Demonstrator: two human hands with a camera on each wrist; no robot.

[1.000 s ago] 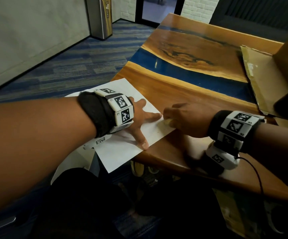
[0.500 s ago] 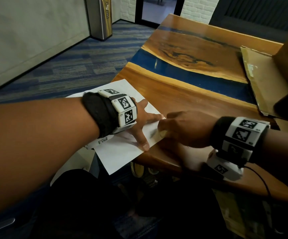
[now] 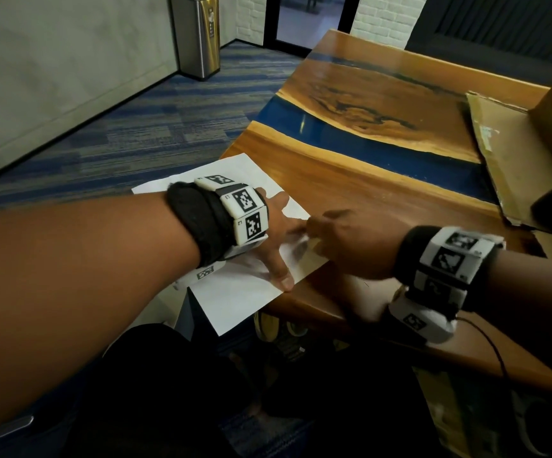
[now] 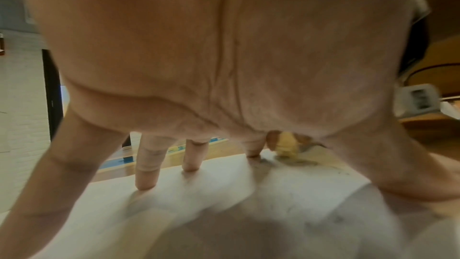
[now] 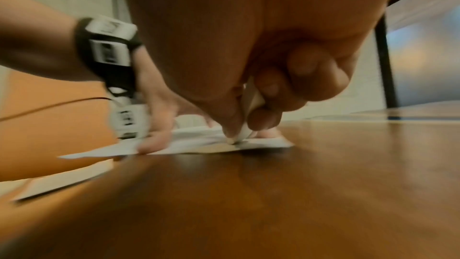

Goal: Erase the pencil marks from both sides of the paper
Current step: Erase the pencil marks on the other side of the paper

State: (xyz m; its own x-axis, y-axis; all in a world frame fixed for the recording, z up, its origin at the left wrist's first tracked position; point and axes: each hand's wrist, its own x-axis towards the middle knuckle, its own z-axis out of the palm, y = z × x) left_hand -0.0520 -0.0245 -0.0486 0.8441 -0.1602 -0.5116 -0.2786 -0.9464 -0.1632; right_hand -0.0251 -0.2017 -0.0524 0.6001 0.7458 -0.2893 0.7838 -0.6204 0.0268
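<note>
Paper (image 3: pixel 235 302) lies on the worktop (image 3: pixel 367 193) corner, partly overhanging. Left hand (image 3: pixel 277 233) flat, fingers spread, pinning it. Right hand (image 3: pixel 347 242) pinches eraser (image 5: pixel 248 125), tip on the sheet. Thin, crumples easily: pin close beside the eraser, light strokes.

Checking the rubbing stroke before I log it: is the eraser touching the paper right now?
Touching. The right wrist view shows the eraser, pinched in the right hand, with its tip pressed onto the paper and no gap under it.
</note>
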